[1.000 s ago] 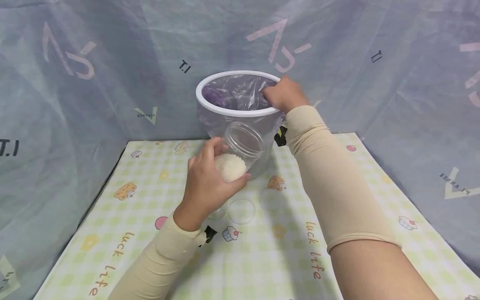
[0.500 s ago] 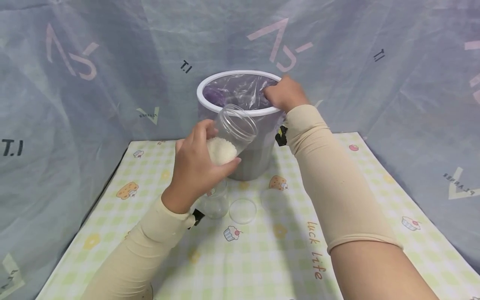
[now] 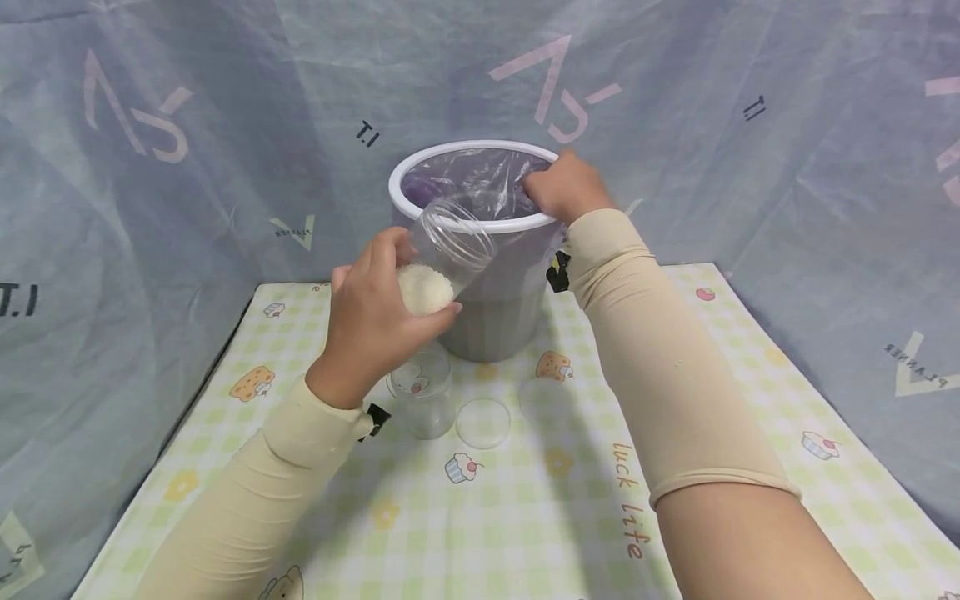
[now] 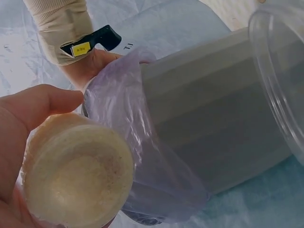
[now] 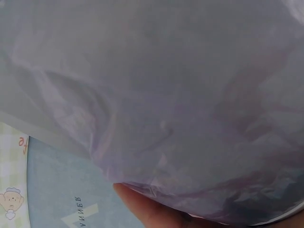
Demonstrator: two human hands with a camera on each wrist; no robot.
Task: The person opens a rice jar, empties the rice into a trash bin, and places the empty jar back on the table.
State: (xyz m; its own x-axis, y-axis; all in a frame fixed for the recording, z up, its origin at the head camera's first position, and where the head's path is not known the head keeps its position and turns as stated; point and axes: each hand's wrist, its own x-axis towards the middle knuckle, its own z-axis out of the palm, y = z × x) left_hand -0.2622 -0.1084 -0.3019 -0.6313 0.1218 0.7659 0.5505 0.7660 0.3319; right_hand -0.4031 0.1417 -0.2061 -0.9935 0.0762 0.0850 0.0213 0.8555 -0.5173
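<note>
My left hand (image 3: 371,312) holds a clear plastic jar (image 3: 463,242) with white rice (image 3: 425,289) in its bottom. The jar is tilted, its uncapped mouth toward the near rim of a grey trash can (image 3: 498,321); in the left wrist view the jar's base (image 4: 78,175) faces the camera. A thin purple bag (image 4: 116,99) lines the can and folds over its white rim. At the right side of that rim my right hand (image 3: 572,187) grips, fingers inside the opening. The right wrist view is mostly filled by the bag (image 5: 156,109), with one finger (image 5: 147,209) below it.
A second clear jar (image 3: 427,412) stands on the checked tablecloth (image 3: 517,525) below my left hand. Next to it lies a clear round lid (image 3: 483,423), and a fainter one (image 3: 543,400) sits further right. Grey-blue cloth (image 3: 315,108) hangs behind and at both sides.
My left hand has carried the tilted rice jar left and up, bringing its mouth level with the can's near rim. The right hand stays at the rim.
</note>
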